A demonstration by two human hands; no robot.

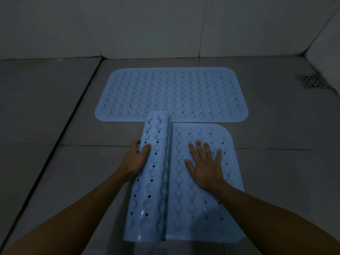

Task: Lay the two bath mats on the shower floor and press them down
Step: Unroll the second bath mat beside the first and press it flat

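Two light blue rubber bath mats with holes and round bumps are on the grey tiled shower floor [276, 162]. The far mat [171, 94] lies flat across the floor near the back wall. The near mat [200, 205] is partly unrolled: its right part lies flat, while its left part is still a roll [150, 173] with suction cups showing. My left hand [136, 159] grips the roll's left side, thumb on top. With fingers spread and straight, my right hand [204, 166] presses flat on the unrolled part.
A metal floor drain [311, 80] sits at the back right by the wall. Pale tiled walls [165, 24] close off the back and right. A dark grout line [60, 137] runs diagonally along the floor at left.
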